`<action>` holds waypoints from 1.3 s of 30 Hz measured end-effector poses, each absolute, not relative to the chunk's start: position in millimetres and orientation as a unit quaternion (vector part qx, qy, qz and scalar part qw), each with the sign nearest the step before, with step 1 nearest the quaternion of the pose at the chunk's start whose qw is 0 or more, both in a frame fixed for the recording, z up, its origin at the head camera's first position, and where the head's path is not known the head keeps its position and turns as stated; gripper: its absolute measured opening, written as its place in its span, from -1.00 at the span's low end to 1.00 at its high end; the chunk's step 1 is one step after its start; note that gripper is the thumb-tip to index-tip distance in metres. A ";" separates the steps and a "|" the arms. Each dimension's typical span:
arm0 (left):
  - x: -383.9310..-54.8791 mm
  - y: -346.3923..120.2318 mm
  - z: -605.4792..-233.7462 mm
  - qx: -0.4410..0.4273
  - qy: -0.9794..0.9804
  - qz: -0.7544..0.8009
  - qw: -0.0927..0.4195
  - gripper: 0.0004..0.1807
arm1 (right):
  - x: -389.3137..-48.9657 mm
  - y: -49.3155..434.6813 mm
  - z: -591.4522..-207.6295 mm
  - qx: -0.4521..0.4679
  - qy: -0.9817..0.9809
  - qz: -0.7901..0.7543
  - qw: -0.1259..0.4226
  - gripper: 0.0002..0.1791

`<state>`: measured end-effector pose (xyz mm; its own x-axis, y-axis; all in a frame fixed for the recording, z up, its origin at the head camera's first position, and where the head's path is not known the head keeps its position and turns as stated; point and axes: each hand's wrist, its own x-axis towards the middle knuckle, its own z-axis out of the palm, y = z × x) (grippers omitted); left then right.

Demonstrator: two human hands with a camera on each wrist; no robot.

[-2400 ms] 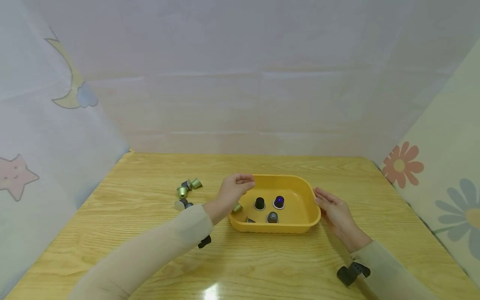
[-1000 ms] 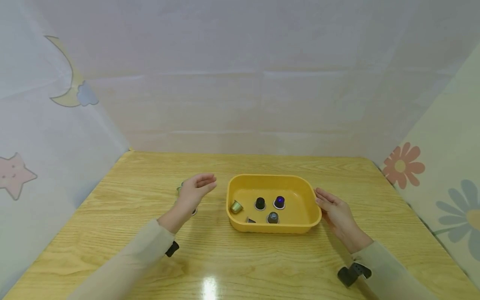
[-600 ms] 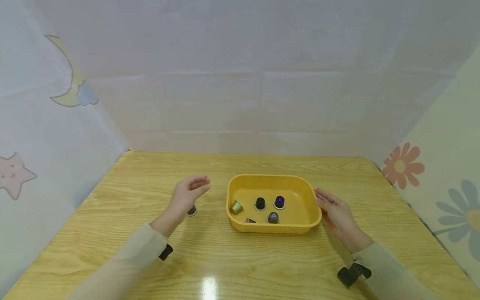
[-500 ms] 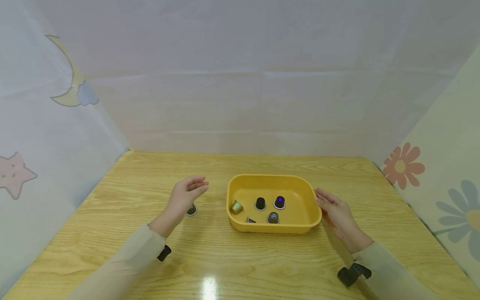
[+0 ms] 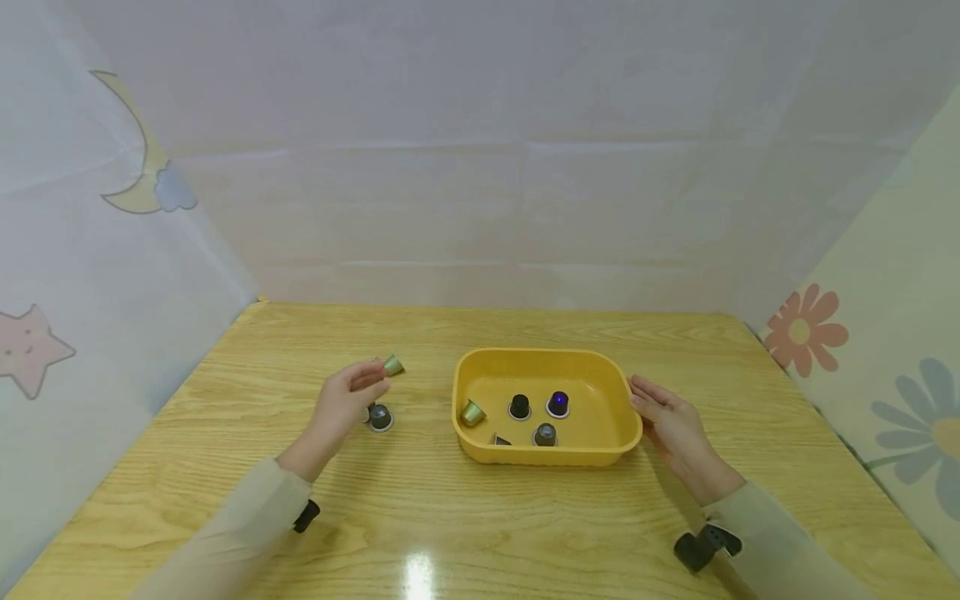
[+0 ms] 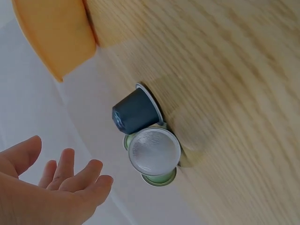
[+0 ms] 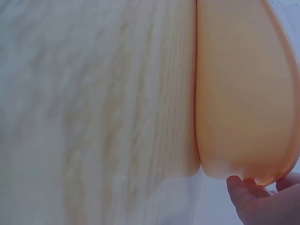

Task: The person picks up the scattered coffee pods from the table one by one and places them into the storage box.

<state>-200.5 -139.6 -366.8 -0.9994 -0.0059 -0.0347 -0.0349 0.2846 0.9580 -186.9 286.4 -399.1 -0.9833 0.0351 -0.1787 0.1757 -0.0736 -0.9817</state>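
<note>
My left hand (image 5: 341,408) hovers over a cluster of coffee capsules on the table, holding nothing, its fingers loosely bent. In the head view, a dark grey coffee capsule (image 5: 380,416) stands just beside it and a green coffee capsule (image 5: 393,365) lies beyond its fingertips; the hand hides others. The left wrist view shows a dark capsule (image 6: 136,112) against a silver-lidded one (image 6: 154,152), with green capsules partly behind. My right hand (image 5: 678,433) touches the right end of a yellow tray (image 5: 551,457) with fairly straight fingers, outside its wall.
Inside the tray are a green capsule (image 5: 472,413), a black capsule (image 5: 519,407), a blue-purple capsule (image 5: 558,403) and a grey capsule (image 5: 546,434). Another capsule (image 5: 501,440) is mostly hidden by the front wall. Fabric walls border the wooden table (image 5: 465,533).
My left hand has moved left from above the tray's left end to the loose capsules, uncovering the green capsule in the tray. The right hand and the tray stay in place.
</note>
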 end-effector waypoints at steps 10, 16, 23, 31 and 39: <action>-205.0 -162.3 -380.3 0.001 0.832 0.554 0.018 -0.55 | -186.7 286.5 -399.2 0.078 0.674 -0.733 0.046 -0.33; -205.5 -172.5 -384.9 0.013 0.847 0.531 0.022 -0.55 | -186.4 286.4 -399.3 0.079 0.675 -0.732 0.045 -0.34; -209.6 -183.4 -389.9 0.037 0.864 0.501 0.040 -0.57 | -186.5 287.5 -401.3 0.082 0.676 -0.731 0.047 -0.33; -214.0 -190.4 -393.7 0.054 0.873 0.482 0.058 -0.55 | -186.4 286.9 -400.7 0.082 0.676 -0.731 0.050 -0.34; -219.1 -190.8 -397.4 0.038 0.880 0.465 0.088 -0.52 | -186.1 286.5 -399.4 0.079 0.674 -0.733 0.046 -0.34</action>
<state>-219.1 -190.8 -397.4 -0.9816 0.1492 -0.1194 -0.0145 0.5648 0.8251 -186.1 286.5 -399.4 -0.9831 0.0392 -0.1786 0.1747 -0.0875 -0.9807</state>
